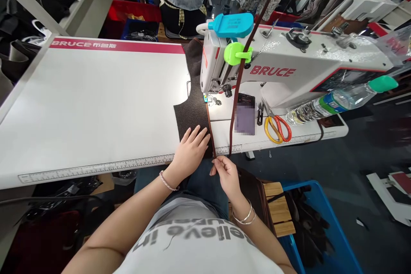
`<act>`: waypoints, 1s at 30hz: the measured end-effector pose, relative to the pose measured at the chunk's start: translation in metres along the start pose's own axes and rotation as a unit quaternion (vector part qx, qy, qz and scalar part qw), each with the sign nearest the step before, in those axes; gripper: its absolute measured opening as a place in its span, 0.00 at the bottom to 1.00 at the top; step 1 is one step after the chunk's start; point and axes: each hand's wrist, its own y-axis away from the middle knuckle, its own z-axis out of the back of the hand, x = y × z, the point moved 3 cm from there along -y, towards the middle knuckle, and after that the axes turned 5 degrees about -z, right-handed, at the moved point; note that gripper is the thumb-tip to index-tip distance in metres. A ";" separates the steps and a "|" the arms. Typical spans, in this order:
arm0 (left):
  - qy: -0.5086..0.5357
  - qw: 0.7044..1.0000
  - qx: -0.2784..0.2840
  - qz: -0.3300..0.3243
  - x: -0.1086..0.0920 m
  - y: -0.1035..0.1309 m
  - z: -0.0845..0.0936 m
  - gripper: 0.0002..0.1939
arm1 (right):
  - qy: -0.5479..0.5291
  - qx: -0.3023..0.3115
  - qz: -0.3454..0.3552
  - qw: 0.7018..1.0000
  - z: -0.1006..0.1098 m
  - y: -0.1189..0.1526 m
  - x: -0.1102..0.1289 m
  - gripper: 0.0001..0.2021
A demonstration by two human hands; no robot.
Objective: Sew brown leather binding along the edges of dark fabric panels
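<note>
Our left hand (192, 150) lies wide on the dark cloth (189, 117); our right hand (226, 173) pinches its brown strip (211, 133). The far end looks sewn, our end seems left.

One left grip (192, 149), one right grip (225, 173). Beneath the left: one dark cloth (193, 115), one bench (112, 102). Ahead of the right: one sewing machine (272, 55); ahead, further right: one pair of scissors (273, 116), one bottle (334, 102). To its right: one blue bin (335, 222).
</note>
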 end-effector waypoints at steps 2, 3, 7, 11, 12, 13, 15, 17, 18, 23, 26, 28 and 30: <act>0.002 1.000 -0.002 -0.002 -0.001 0.000 0.000 0.20 | 0.002 -0.001 -0.001 1.000 0.000 -0.001 0.001 0.17; 0.004 1.000 -0.002 -0.002 -0.001 0.000 0.000 0.20 | 0.004 -0.001 0.000 1.000 0.000 -0.001 0.002 0.17; 0.014 1.000 0.000 0.004 -0.002 -0.001 0.002 0.20 | 0.010 -0.002 0.006 1.000 0.000 -0.003 0.007 0.17; 0.020 1.000 0.004 0.006 -0.002 -0.002 0.004 0.21 | 0.011 0.001 0.011 1.000 0.000 -0.005 0.011 0.16; 0.022 1.000 0.004 0.006 -0.002 -0.002 0.004 0.21 | 0.013 0.002 0.013 1.000 0.000 -0.005 0.012 0.16; 0.024 1.000 0.004 0.006 -0.002 -0.002 0.003 0.21 | 0.015 0.002 0.015 1.000 0.001 -0.006 0.012 0.16; 0.027 1.000 0.002 0.006 -0.001 -0.002 0.003 0.21 | 0.019 0.001 0.020 1.000 0.002 -0.006 0.013 0.16; 0.028 1.000 0.002 0.005 0.000 -0.002 0.003 0.21 | 0.023 0.001 0.022 0.999 0.002 -0.007 0.013 0.16; 0.027 1.000 0.003 0.004 0.000 -0.002 0.002 0.21 | 0.025 0.000 0.023 0.999 0.003 -0.008 0.013 0.16; 0.021 1.000 0.008 -0.002 0.000 -0.002 0.002 0.22 | 0.023 0.001 0.026 0.999 0.002 -0.009 0.014 0.16; 0.017 1.000 0.011 -0.005 0.000 -0.002 0.002 0.22 | 0.019 -0.001 0.027 0.999 0.001 -0.010 0.015 0.15; 0.015 1.000 0.010 -0.005 0.001 -0.002 0.002 0.22 | 0.020 -0.007 0.027 0.999 0.002 -0.011 0.016 0.15; 0.014 1.000 0.007 -0.003 0.003 -0.002 0.002 0.21 | 0.023 -0.013 0.027 0.999 0.002 -0.013 0.017 0.15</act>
